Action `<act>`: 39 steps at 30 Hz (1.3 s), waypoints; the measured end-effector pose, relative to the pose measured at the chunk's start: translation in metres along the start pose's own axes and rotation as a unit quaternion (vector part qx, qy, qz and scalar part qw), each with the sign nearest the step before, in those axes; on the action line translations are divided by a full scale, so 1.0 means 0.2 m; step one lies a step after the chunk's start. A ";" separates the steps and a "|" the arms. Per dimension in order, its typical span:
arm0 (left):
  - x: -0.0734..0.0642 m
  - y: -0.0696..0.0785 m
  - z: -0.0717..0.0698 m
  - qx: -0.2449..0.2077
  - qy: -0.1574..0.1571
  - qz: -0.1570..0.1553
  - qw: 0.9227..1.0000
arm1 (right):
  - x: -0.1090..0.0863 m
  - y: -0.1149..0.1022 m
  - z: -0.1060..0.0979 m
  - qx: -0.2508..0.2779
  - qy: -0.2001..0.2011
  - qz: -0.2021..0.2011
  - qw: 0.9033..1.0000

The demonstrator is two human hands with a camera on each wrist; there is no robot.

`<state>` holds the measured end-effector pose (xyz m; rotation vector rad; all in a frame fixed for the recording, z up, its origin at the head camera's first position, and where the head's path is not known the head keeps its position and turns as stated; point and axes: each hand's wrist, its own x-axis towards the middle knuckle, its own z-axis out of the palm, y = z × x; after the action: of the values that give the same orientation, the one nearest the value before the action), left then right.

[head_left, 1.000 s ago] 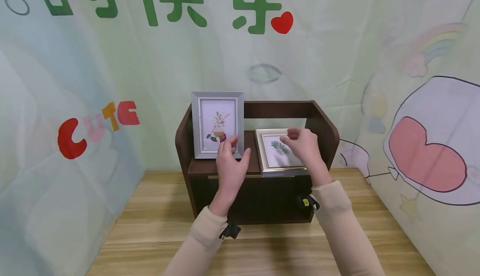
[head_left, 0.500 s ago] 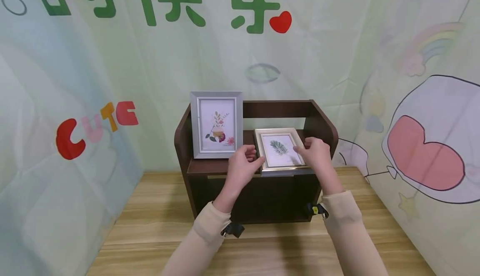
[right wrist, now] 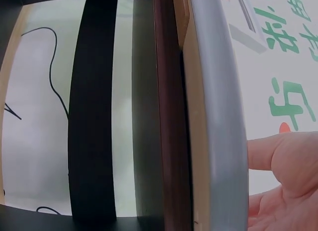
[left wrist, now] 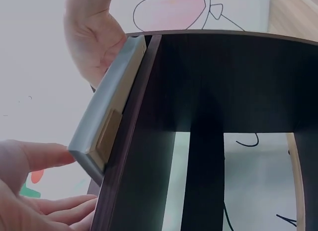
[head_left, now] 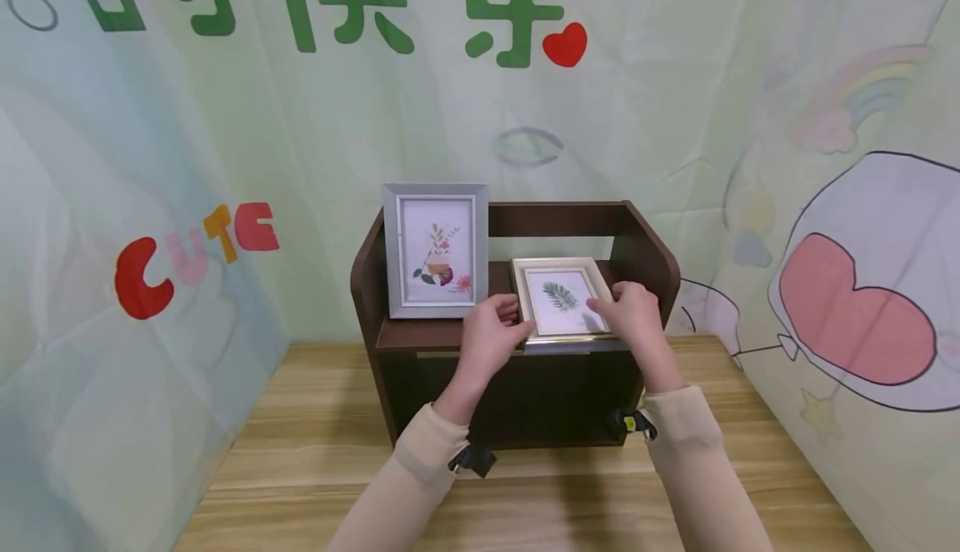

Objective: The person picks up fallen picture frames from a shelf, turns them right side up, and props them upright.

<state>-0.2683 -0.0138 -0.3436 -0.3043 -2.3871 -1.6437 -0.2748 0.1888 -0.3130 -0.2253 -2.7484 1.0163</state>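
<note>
A pale gold picture frame with a green leaf print lies flat on the right half of the upper shelf, its near edge at the shelf's front. My left hand pinches the frame's near left corner, thumb at the corner and fingers curled beside it. At the right side, my right hand grips the frame with its thumb over the edge. From below, the left wrist view shows the frame's silvery side and tan backing close over the shelf board. A grey picture frame with a flower print stands upright on the left.
The dark brown two-tier shelf unit stands on a wood-grain table. Its raised side panels flank the upper board. A printed cloth backdrop hangs behind and on both sides.
My left hand has moved from in front of the upright grey frame to the flat frame's left corner. My right hand has come down from over the flat frame to its right edge.
</note>
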 end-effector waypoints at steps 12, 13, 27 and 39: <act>0.00 -0.03 0.01 -0.075 0.029 -0.007 0.997 | 0.00 0.00 0.04 0.032 0.057 0.004 0.998; -0.01 -0.03 0.01 -0.079 0.032 -0.007 0.996 | 0.00 0.00 0.05 0.034 0.061 0.002 0.998; 0.01 -0.05 0.01 -0.119 0.071 0.001 0.990 | 0.00 0.02 0.08 0.068 0.094 -0.023 0.993; 0.03 -0.02 -0.01 -0.149 0.051 0.006 0.987 | -0.01 0.00 0.06 0.117 0.140 -0.044 0.982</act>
<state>-0.2751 -0.0168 -0.3452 -0.2753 -2.0597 -1.9608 -0.2767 0.1809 -0.3227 -0.1917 -2.3437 1.1737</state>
